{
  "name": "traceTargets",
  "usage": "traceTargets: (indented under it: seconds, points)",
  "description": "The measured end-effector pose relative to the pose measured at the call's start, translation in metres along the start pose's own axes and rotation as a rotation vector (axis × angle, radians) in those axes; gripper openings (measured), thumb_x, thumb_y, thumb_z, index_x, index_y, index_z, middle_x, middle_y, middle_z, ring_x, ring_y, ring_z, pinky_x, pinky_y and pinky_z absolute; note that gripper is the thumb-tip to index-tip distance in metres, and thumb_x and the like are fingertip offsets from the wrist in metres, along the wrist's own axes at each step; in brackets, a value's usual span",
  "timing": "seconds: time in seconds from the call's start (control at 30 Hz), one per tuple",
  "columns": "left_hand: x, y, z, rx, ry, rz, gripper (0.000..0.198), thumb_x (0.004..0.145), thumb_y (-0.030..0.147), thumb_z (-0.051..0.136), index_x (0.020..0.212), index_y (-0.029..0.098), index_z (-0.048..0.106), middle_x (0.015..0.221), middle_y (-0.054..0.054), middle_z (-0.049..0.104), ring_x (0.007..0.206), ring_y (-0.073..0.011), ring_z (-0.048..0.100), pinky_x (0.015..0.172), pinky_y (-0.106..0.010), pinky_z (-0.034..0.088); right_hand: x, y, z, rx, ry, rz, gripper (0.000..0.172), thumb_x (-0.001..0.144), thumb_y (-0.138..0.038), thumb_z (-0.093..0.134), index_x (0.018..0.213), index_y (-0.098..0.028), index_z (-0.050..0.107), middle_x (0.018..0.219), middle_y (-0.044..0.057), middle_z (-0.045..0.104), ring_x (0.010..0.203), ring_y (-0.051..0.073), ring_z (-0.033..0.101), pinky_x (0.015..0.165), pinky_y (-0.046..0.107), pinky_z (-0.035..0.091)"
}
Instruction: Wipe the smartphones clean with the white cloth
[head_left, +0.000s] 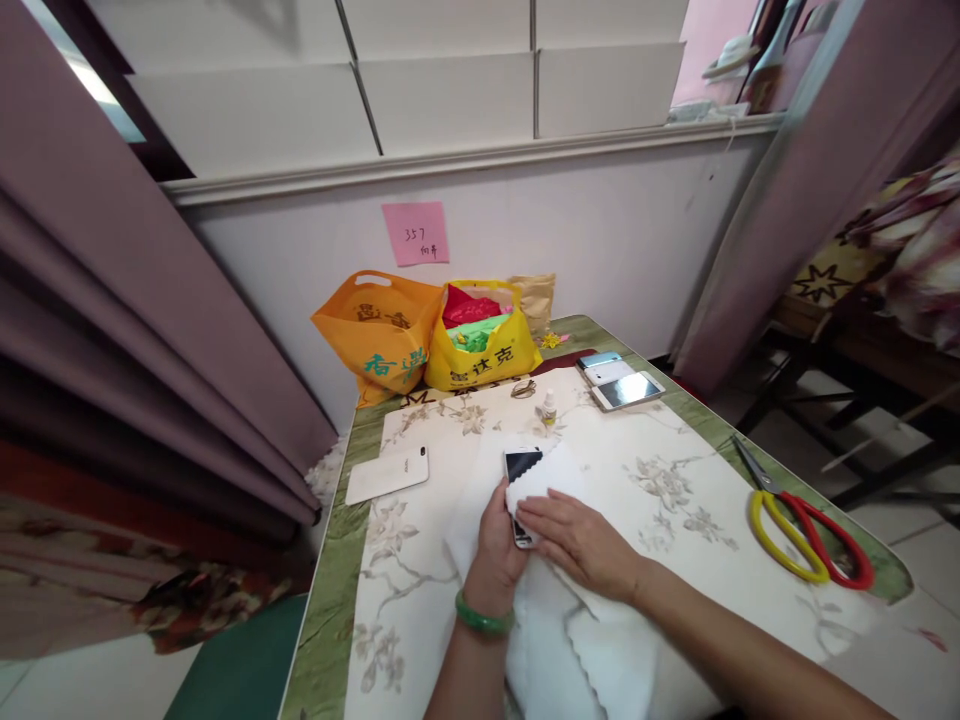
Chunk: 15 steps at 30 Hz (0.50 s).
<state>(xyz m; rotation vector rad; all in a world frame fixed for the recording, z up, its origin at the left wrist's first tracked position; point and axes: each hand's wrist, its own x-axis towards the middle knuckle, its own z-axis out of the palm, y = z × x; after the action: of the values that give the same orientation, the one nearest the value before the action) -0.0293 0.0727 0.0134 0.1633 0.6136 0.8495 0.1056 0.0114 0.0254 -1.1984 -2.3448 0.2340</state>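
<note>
My left hand, with a green bangle on its wrist, is closed round the left edge of a smartphone with a dark screen. A white cloth with a zigzag edge covers part of that screen. My right hand presses the cloth against the phone, its fingers together and pointing left. More white cloth lies below my hands, towards me. Beyond the phone a small white dropper bottle stands upright on the table.
A white phone lies face down at the left. Several phones lie at the far right. Scissors with red and yellow handles rest near the right edge. An orange bag and a filled yellow bag stand against the wall.
</note>
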Motion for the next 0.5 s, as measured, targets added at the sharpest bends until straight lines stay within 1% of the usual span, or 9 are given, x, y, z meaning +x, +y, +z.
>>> traceTargets:
  seconds: [0.1,0.17,0.2,0.27,0.37,0.43,0.5]
  points:
    - [0.001,0.0,0.002,0.028,-0.076,-0.053,0.02,0.082,0.03,0.061,0.09,0.013,0.068,0.087,-0.009,0.074,0.094,-0.0224,0.069,0.088,-0.032,0.053,0.013,0.019,-0.003,-0.097,-0.037,0.158,0.05,0.1,-0.036,0.039,0.149,-0.027,0.031,0.149,0.005,0.041,0.139,0.022,0.035,0.117,0.053,0.019]
    - [0.001,0.0,0.004,0.04,-0.097,-0.076,0.02,0.081,0.028,0.062,0.091,0.013,0.068,0.088,-0.008,0.074,0.097,-0.0234,0.069,0.091,-0.033,0.052,0.013,0.027,-0.006,-0.151,-0.016,0.257,0.053,0.1,-0.038,0.038,0.15,-0.026,0.029,0.151,0.006,0.037,0.143,0.025,0.028,0.116,0.058,0.013]
    - [0.0,0.0,0.004,0.04,-0.094,-0.071,0.019,0.08,0.028,0.062,0.09,0.013,0.068,0.088,-0.008,0.074,0.097,-0.0237,0.069,0.092,-0.033,0.052,0.01,0.027,-0.008,-0.163,-0.004,0.272,0.053,0.1,-0.038,0.038,0.15,-0.025,0.028,0.152,0.007,0.036,0.143,0.026,0.026,0.116,0.06,0.011]
    - [-0.001,0.001,0.004,0.034,-0.078,-0.048,0.019,0.08,0.03,0.062,0.087,0.013,0.067,0.086,-0.008,0.074,0.096,-0.0238,0.069,0.092,-0.034,0.052,-0.003,0.019,-0.009,-0.147,-0.012,0.21,0.054,0.099,-0.036,0.04,0.151,-0.025,0.026,0.151,0.007,0.037,0.143,0.025,0.027,0.117,0.059,0.008]
    - [-0.004,0.002,0.002,0.051,-0.065,-0.057,0.024,0.08,0.033,0.061,0.089,0.012,0.068,0.086,-0.009,0.075,0.093,-0.0248,0.07,0.09,-0.036,0.053,-0.023,0.0,-0.012,-0.049,-0.095,0.003,0.056,0.099,-0.032,0.042,0.151,-0.027,0.024,0.15,0.005,0.04,0.142,0.021,0.03,0.119,0.053,0.005]
    - [-0.003,0.002,0.001,0.072,-0.059,-0.07,0.026,0.079,0.034,0.062,0.089,0.011,0.068,0.084,-0.01,0.075,0.092,-0.0257,0.07,0.088,-0.037,0.054,-0.024,-0.007,-0.012,0.008,-0.132,-0.078,0.056,0.099,-0.032,0.043,0.151,-0.028,0.025,0.148,0.004,0.043,0.141,0.02,0.031,0.119,0.051,0.005]
    - [-0.002,0.001,0.0,0.082,-0.05,-0.071,0.024,0.078,0.034,0.063,0.087,0.012,0.068,0.081,-0.009,0.074,0.09,-0.0257,0.07,0.086,-0.037,0.054,-0.013,-0.002,-0.011,0.02,-0.122,-0.056,0.053,0.099,-0.033,0.042,0.15,-0.03,0.027,0.147,0.002,0.044,0.141,0.02,0.032,0.119,0.053,0.004]
